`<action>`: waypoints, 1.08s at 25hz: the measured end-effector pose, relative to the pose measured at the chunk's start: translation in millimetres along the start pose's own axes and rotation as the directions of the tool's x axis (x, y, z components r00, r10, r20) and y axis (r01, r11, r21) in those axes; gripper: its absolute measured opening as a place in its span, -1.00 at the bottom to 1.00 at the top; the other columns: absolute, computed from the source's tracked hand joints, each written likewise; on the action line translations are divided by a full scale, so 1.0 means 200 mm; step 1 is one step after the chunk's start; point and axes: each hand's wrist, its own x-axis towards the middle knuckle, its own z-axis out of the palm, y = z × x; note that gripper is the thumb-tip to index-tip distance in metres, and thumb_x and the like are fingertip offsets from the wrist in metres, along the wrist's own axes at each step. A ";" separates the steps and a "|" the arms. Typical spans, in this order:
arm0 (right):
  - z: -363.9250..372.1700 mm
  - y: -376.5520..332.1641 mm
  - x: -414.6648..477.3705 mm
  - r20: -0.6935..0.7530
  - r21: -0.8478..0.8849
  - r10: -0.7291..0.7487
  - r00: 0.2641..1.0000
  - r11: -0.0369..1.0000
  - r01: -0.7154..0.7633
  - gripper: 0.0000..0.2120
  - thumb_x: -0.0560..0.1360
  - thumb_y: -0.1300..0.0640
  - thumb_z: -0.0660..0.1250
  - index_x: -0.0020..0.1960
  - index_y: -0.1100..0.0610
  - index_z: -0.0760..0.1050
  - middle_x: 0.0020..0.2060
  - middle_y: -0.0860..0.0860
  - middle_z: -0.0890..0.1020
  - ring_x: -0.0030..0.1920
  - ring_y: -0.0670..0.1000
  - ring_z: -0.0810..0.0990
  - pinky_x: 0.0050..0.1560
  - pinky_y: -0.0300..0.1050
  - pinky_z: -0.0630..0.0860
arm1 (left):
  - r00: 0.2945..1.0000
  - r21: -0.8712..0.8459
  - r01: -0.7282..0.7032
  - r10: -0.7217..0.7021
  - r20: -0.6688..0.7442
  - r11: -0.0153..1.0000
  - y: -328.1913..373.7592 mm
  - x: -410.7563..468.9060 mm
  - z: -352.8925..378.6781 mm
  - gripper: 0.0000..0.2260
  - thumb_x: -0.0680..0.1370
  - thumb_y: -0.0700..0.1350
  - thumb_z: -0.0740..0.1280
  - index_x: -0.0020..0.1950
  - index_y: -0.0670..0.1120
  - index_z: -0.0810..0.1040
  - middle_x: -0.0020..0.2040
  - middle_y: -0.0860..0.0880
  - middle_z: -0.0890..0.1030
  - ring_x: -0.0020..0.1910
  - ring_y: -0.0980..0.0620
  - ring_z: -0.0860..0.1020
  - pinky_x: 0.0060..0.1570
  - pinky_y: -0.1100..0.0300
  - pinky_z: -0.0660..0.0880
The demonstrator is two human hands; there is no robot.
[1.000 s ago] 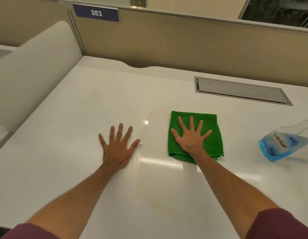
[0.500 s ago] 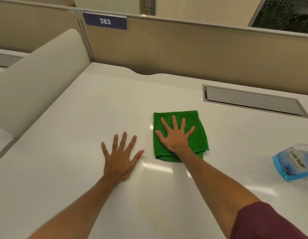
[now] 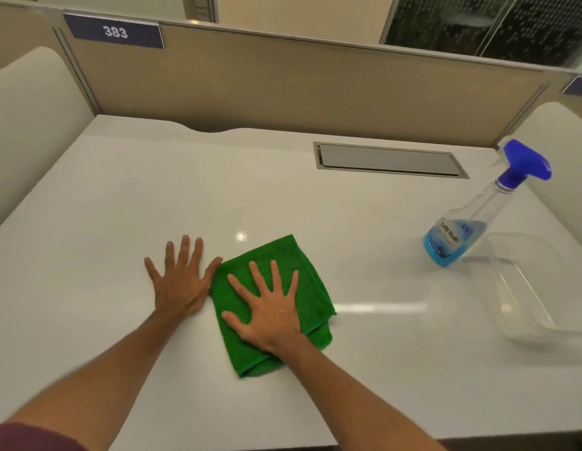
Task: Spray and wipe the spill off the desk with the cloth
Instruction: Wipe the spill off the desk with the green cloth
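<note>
Fingers spread, right hand (image 3: pixel 270 312) presses cloth (image 3: pixel 302 288) flat; left hand (image 3: pixel 180 283) splayed on desk (image 3: pixel 120 196).

Both hands (image 3: pixel 182 281) flat, fingers (image 3: pixel 272 275) spread

Clear plastic container (image 3: pixel 524 288) at right, empty-looking, see-through. Grey recessed cable hatch (image 3: pixel 389 159) toward back right, lid closed. Beige partition panel (image 3: pixel 283 89) along back edge. Blue number plate (image 3: pixel 114 31) reading 383 on partition, upper left. Dark glass wall (image 3: pixel 498 24) behind, top right.
</note>
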 end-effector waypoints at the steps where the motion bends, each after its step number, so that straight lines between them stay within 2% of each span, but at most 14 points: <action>1: 0.00 0.03 -0.07 -0.004 -0.006 0.001 1.000 1.000 -0.001 -0.34 0.44 -0.50 -0.16 0.50 -0.34 -0.09 0.58 0.00 0.04 0.55 0.27 -0.14 0.33 0.53 -0.33 | 1.000 -0.003 -0.003 0.003 0.005 1.000 0.01 -0.01 -0.01 -0.28 0.47 0.42 -0.31 0.58 0.13 -0.15 0.61 0.03 -0.09 0.58 -0.09 -0.15 0.43 -0.35 -0.23; 3: -0.02 0.13 -0.18 -0.007 -0.011 0.030 1.000 0.999 -0.030 -0.33 0.43 -0.52 -0.16 0.49 -0.36 -0.12 0.58 -0.03 0.03 0.55 0.25 -0.13 0.35 0.50 -0.34 | 1.000 -0.007 -0.007 0.007 0.000 1.000 0.01 -0.02 -0.02 -0.28 0.48 0.41 -0.29 0.58 0.11 -0.13 0.61 0.02 -0.08 0.58 -0.10 -0.13 0.44 -0.34 -0.23; 6: -0.06 0.35 -0.31 -0.005 -0.027 0.158 0.987 0.987 -0.158 -0.32 0.41 -0.54 -0.17 0.48 -0.39 -0.20 0.58 -0.07 -0.02 0.56 0.20 -0.15 0.38 0.46 -0.34 | 1.000 -0.025 -0.016 0.015 -0.024 1.000 0.03 -0.05 -0.04 -0.29 0.49 0.39 -0.25 0.58 0.10 -0.08 0.61 0.01 -0.02 0.58 -0.11 -0.09 0.44 -0.34 -0.21; 11: -0.14 0.72 -0.31 0.039 -0.025 0.424 0.905 0.905 -0.424 -0.30 0.37 -0.55 -0.24 0.45 -0.40 -0.31 0.58 -0.10 -0.11 0.56 0.16 -0.21 0.40 0.47 -0.29 | 1.000 -0.017 -0.006 0.006 -0.008 1.000 0.04 -0.06 -0.06 -0.28 0.48 0.38 -0.25 0.58 0.09 -0.11 0.61 0.02 -0.06 0.58 -0.10 -0.13 0.45 -0.31 -0.23; 16: -0.14 0.71 -0.11 0.084 0.008 0.493 0.866 0.869 -0.495 -0.27 0.38 -0.53 -0.26 0.47 -0.34 -0.32 0.58 -0.04 -0.18 0.54 0.23 -0.29 0.34 0.53 -0.35 | 1.000 0.007 0.008 -0.008 -0.002 1.000 0.04 -0.05 -0.05 -0.29 0.48 0.38 -0.24 0.58 0.11 -0.12 0.61 0.03 -0.07 0.58 -0.09 -0.12 0.46 -0.30 -0.20; 21: -0.14 0.66 -0.08 0.120 0.054 0.470 0.874 0.876 -0.479 -0.26 0.41 -0.51 -0.25 0.50 -0.27 -0.31 0.57 0.01 -0.23 0.52 0.26 -0.33 0.31 0.53 -0.41 | 0.999 0.010 0.040 -0.041 0.029 0.999 0.06 -0.05 -0.05 -0.32 0.53 0.37 -0.15 0.58 0.10 -0.12 0.61 0.03 -0.09 0.58 -0.08 -0.13 0.46 -0.26 -0.22; 23: -0.15 0.68 -0.09 0.147 0.094 0.451 0.880 0.879 -0.467 -0.27 0.42 -0.50 -0.21 0.51 -0.27 -0.28 0.57 0.01 -0.23 0.51 0.26 -0.35 0.30 0.52 -0.44 | 0.997 -0.040 0.078 -0.078 0.006 0.996 0.14 -0.07 -0.07 -0.30 0.54 0.36 -0.11 0.59 0.02 -0.01 0.61 -0.03 0.02 0.58 -0.08 -0.04 0.47 -0.23 -0.18; 24: -0.16 0.69 -0.09 0.161 0.124 0.442 0.882 0.878 -0.462 -0.28 0.44 -0.49 -0.17 0.51 -0.28 -0.25 0.57 0.00 -0.22 0.51 0.25 -0.35 0.29 0.51 -0.45 | 0.996 -0.072 0.068 -0.072 -0.043 0.995 0.20 -0.09 -0.08 -0.30 0.55 0.36 -0.10 0.57 -0.03 0.10 0.58 -0.06 0.15 0.56 -0.08 0.07 0.49 -0.20 -0.09; 27: -0.21 0.75 -0.08 0.183 0.253 0.416 0.891 0.856 -0.452 -0.34 0.50 -0.40 0.00 0.53 -0.27 -0.07 0.59 -0.03 -0.10 0.55 0.18 -0.26 0.34 0.44 -0.40 | 0.979 -0.147 -0.099 0.071 -0.189 0.984 0.46 -0.17 -0.10 -0.31 0.49 0.29 -0.08 0.38 -0.13 0.44 0.34 -0.08 0.51 0.35 -0.08 0.43 0.32 -0.05 0.22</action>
